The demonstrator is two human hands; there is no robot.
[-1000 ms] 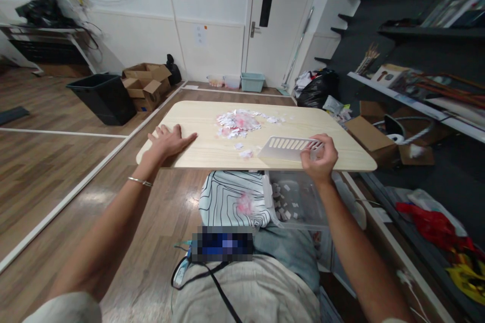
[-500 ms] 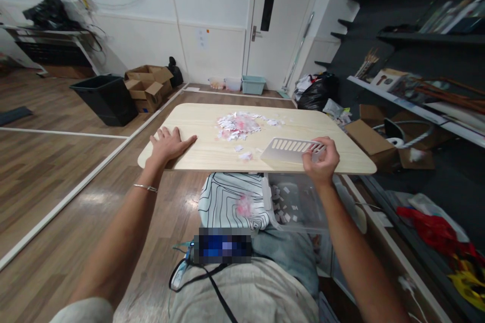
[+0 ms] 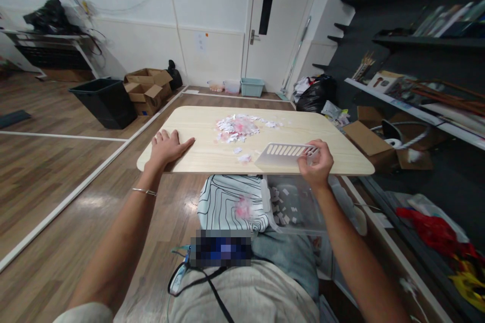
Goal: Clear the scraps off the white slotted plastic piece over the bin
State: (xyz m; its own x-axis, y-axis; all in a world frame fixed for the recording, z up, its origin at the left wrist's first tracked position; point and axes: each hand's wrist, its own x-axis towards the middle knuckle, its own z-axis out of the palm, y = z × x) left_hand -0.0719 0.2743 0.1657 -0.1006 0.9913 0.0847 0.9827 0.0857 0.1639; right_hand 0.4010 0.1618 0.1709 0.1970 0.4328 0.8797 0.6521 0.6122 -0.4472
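My left hand (image 3: 169, 148) lies flat with its fingers spread on the left end of the pale wooden board (image 3: 189, 121). My right hand (image 3: 317, 162) grips a white plastic scraper (image 3: 280, 155) by its slotted upper edge. The scraper stands tilted on the board, its long lower edge at or near the surface. Left of the scraper are a few loose paper scraps (image 3: 244, 158). Farther back sits a heap of white and pink paper scraps (image 3: 237, 127), with a thin scatter trailing to its right.
Below the board's near edge are a clear plastic bin (image 3: 299, 207) with paper pieces inside and a line-patterned cloth (image 3: 227, 204). A black trash bin (image 3: 108, 103) and cardboard boxes (image 3: 147, 88) stand left. Dark shelves (image 3: 409, 40) line the right side.
My right hand and the scraper have moved slightly left along the board, nearer the loose scraps. My left hand stays in place on the board.
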